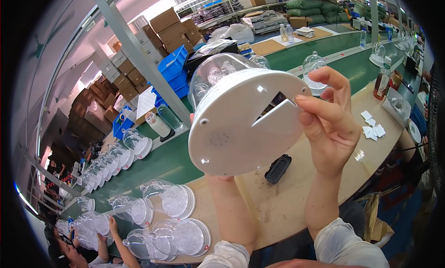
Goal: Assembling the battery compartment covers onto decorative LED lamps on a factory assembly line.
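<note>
Tilting its underside toward the camera, a round white plastic base (245,152) is carrying a clear plastic dome (204,78) behind it, up above the bench. The left hand (225,178), mostly hiding behind, is apparently supporting the base; the right hand (331,119) is pinching a flat white panel (280,114) between thumb and index finger. That panel is sitting askew, leaving a dark wedge-shaped opening (271,106) partly uncovered, so the step is seemingly standing midway; the view is not showing whether the panel is being lifted or fitted. On the tan bench (287,212), a black oblong object (278,169) is lying below, with small flat white pieces (372,129) scattering at right. More clear domes on white bases (178,201) are resting at lower left, their undersides not showing. Beyond, a long green surface (174,162) is running past blue plastic crates (174,64) and brown cardboard boxes (164,20), while a co-worker's hands (112,226) are handling another dome.
</note>
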Tool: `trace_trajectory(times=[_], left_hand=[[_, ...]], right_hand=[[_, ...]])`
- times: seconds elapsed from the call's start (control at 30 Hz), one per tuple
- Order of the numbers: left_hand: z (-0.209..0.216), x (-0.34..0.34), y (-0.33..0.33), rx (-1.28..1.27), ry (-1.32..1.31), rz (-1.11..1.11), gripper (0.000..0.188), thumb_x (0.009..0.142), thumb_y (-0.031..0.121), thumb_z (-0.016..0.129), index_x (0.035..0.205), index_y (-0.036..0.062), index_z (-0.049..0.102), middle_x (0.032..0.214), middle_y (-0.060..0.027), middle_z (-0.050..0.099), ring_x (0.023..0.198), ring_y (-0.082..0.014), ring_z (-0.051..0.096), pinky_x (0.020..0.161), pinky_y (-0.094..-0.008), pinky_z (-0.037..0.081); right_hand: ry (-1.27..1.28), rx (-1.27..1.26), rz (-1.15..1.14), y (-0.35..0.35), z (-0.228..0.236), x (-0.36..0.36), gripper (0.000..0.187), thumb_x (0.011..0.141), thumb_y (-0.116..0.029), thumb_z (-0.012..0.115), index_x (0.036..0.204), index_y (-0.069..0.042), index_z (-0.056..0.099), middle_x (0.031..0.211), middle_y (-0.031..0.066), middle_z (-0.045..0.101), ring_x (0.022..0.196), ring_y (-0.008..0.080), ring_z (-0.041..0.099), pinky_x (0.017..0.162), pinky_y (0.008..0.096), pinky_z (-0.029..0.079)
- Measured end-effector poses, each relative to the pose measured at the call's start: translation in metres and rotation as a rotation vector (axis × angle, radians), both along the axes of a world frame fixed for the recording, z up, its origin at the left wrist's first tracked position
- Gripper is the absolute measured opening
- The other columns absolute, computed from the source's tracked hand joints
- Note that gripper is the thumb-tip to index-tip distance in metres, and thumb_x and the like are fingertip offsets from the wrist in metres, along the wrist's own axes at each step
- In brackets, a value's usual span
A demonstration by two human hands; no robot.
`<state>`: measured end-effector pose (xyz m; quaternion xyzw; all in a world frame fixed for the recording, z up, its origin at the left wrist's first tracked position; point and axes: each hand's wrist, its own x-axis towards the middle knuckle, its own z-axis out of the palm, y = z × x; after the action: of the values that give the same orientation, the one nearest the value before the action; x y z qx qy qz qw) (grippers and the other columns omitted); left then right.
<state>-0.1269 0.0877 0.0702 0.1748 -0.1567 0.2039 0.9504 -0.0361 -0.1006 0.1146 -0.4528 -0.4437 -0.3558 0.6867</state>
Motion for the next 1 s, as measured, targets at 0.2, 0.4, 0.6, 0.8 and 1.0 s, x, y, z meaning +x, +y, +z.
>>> trace_trajectory(times=[0.2, 0.4, 0.6, 0.8, 1.0], left_hand=[[0.004, 0.002, -0.003, -0.009, 0.006, 0.0, 0.056, 0.096, 0.051, 0.045, 0.131, 0.0087, 0.055, 0.125, -0.0106, 0.061, 0.108, -0.0246, 0.06, 0.088, -0.0382, 0.052], [-0.026, 0.0, 0.013, 0.371, -0.067, 0.354, 0.055, 0.095, 0.044, 0.049, 0.136, 0.0085, 0.046, 0.134, -0.0105, 0.053, 0.118, -0.025, 0.053, 0.097, -0.0384, 0.046], [-0.051, 0.002, 0.061, 0.266, -0.011, 0.397, 0.05, 0.099, 0.038, 0.048, 0.136, 0.0042, 0.05, 0.135, -0.0104, 0.054, 0.119, -0.0258, 0.052, 0.101, -0.0392, 0.041], [-0.025, 0.0, 0.031, 0.091, 0.041, 0.379, 0.05, 0.098, 0.04, 0.049, 0.128, 0.0006, 0.056, 0.127, -0.0126, 0.059, 0.112, -0.03, 0.055, 0.093, -0.0409, 0.045], [-0.013, 0.0, 0.017, 0.093, 0.166, 0.369, 0.057, 0.094, 0.051, 0.048, 0.131, 0.0068, 0.054, 0.129, -0.0098, 0.058, 0.112, -0.0258, 0.056, 0.091, -0.0379, 0.048]], right_hand=[[0.01, 0.131, 0.373, 0.015, -0.008, 0.014, 0.041, 0.076, -0.016, 0.079, 0.115, -0.009, 0.069, 0.13, 0.0126, 0.055, 0.121, 0.0227, 0.048, 0.094, 0.0335, 0.03], [0.219, -0.001, 0.629, 0.01, -0.012, 0.026, 0.073, 0.074, -0.022, 0.082, 0.136, -0.002, 0.049, 0.138, 0.0122, 0.051, 0.128, 0.0189, 0.044, 0.098, 0.0304, 0.029], [0.227, -0.049, 0.882, 0.016, -0.013, 0.029, 0.068, 0.079, -0.031, 0.078, 0.133, 0.0, 0.051, 0.137, 0.0245, 0.049, 0.131, 0.0314, 0.044, 0.108, 0.0428, 0.034], [0.232, -0.037, 0.923, 0.008, -0.012, 0.021, 0.046, 0.082, -0.013, 0.074, 0.123, 0.001, 0.06, 0.132, 0.0304, 0.052, 0.128, 0.0369, 0.048, 0.106, 0.0475, 0.039], [0.142, -0.021, 0.897, 0.014, -0.012, 0.014, 0.042, 0.083, -0.004, 0.069, 0.124, 0.003, 0.059, 0.129, 0.0297, 0.054, 0.127, 0.0376, 0.049, 0.106, 0.0461, 0.039]])
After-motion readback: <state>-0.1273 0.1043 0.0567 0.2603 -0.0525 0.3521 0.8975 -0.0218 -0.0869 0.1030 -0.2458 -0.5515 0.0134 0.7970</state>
